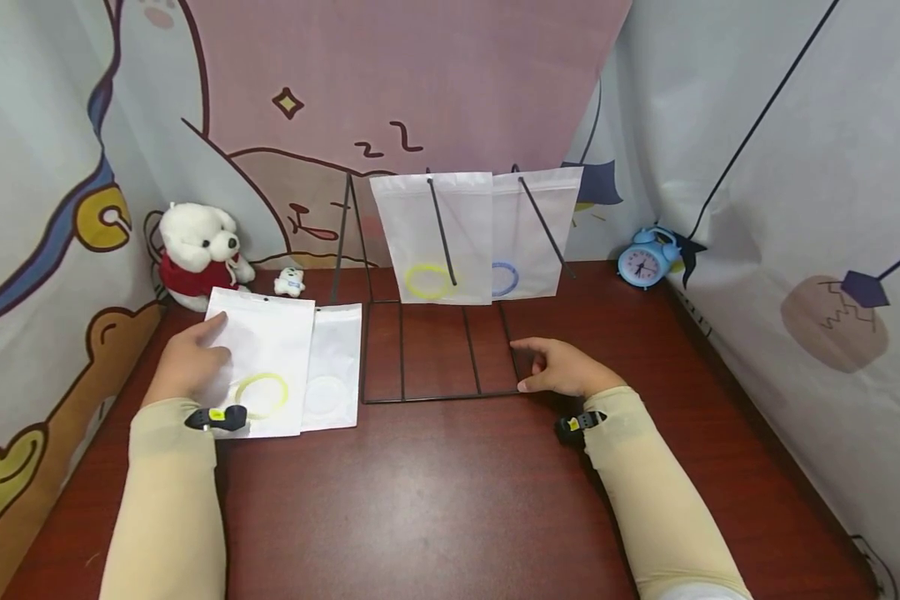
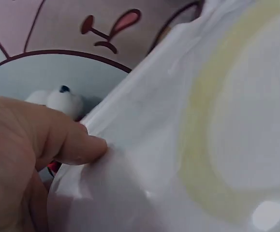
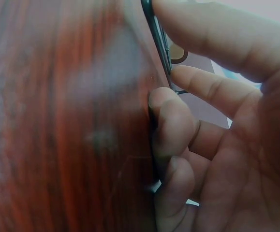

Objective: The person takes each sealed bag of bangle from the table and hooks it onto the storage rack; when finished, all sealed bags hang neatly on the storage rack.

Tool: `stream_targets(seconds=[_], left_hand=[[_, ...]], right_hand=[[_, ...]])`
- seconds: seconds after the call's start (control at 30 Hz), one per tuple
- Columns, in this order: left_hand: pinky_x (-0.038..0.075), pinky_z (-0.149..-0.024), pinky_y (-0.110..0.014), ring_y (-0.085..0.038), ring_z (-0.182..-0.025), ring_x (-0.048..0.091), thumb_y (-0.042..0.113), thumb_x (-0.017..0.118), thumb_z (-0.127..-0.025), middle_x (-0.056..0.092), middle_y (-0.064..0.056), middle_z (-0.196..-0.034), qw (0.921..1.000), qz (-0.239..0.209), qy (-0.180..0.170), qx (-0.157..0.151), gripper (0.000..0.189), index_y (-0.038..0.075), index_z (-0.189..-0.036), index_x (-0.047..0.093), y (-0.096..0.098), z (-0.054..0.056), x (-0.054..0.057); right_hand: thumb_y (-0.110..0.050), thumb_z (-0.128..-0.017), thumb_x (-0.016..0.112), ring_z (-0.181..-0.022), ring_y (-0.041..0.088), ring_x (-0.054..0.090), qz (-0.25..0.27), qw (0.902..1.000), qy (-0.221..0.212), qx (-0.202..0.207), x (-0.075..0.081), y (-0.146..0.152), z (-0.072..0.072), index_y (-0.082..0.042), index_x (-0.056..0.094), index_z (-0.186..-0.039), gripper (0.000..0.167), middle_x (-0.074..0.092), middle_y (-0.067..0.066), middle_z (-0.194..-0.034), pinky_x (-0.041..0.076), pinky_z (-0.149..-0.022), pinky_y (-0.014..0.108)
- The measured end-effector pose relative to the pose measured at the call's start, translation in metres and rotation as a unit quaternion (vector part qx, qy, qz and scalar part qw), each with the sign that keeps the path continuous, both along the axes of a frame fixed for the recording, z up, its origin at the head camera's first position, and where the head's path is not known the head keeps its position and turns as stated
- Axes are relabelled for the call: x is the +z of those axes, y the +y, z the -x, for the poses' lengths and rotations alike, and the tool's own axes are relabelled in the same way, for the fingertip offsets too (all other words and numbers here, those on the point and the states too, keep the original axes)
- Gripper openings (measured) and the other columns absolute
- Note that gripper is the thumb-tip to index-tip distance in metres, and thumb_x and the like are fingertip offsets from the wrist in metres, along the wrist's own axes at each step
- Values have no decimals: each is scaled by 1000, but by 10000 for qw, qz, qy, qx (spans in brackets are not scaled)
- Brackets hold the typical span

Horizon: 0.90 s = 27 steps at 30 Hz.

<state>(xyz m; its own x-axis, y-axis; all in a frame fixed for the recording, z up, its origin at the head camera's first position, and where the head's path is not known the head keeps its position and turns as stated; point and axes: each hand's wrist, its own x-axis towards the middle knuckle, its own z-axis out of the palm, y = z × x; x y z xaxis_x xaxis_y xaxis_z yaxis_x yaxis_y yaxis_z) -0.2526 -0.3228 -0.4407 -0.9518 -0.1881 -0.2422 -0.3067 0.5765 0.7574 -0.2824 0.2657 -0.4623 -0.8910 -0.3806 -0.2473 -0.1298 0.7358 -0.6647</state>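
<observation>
In the head view, a white flat pouch (image 1: 270, 350) with a yellow ring showing lies at the left, overlapping another white pouch (image 1: 341, 333) with a pale ring. My left hand (image 1: 187, 362) rests at its left edge, thumb and index finger apart on its face. The left wrist view shows a fingertip (image 2: 98, 147) touching the pouch. A black wire rack (image 1: 435, 398) stands in the middle, with two white pouches hanging from its hooks, one with a yellow ring (image 1: 412, 292) and one with a blue ring (image 1: 506, 290). My right hand (image 1: 562, 367) touches the rack's near right corner with thumb and index finger.
A white plush bear (image 1: 195, 233) in red sits at the back left, beside a small white figure (image 1: 290, 282). A blue alarm clock (image 1: 641, 260) stands at the back right. Printed cloth surrounds the dark red wooden table (image 1: 435, 500).
</observation>
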Motion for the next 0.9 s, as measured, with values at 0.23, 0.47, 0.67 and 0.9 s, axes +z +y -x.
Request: stream_targets(seconds=[0.23, 0.47, 0.67, 0.9], left_hand=[[20, -119, -78, -53, -159, 14, 14, 51, -104, 17, -22, -174, 9981, 81, 456, -396, 69, 25, -168, 27, 8, -1, 12], [26, -120, -71, -42, -155, 28, 14, 55, -106, 26, -14, -173, 9903, 53, 1135, -796, 63, 29, -164, 38, 25, -3, 23], [23, -123, -68, -36, -158, 25, 8, 56, -105, 29, -10, -172, 9850, -188, 1351, -1054, 63, 28, -162, 43, 36, -7, 35], [20, -123, -71, -38, -161, 23, 7, 58, -104, 34, -14, -171, 9792, -147, 1463, -1397, 59, 22, -160, 48, 47, -17, 52]], right_hand=[[-19, -89, 86, -79, 21, 57, -21, 10000, -26, -29, 0, 0, -1, -17, 50, -157, 77, 61, 6, -85, 47, -70, 34], [-19, -88, 87, -80, 21, 56, -10, 10000, -35, -37, 0, -1, 0, -17, 50, -157, 78, 61, 6, -85, 47, -69, 34], [-20, -89, 87, -80, 21, 56, -24, 10000, -42, -33, 0, -1, 0, -16, 50, -157, 78, 61, 6, -85, 47, -69, 34], [-20, -88, 87, -79, 21, 55, -30, 10000, 9, -2, 0, -1, 0, -14, 50, -157, 78, 61, 6, -85, 46, -68, 34]])
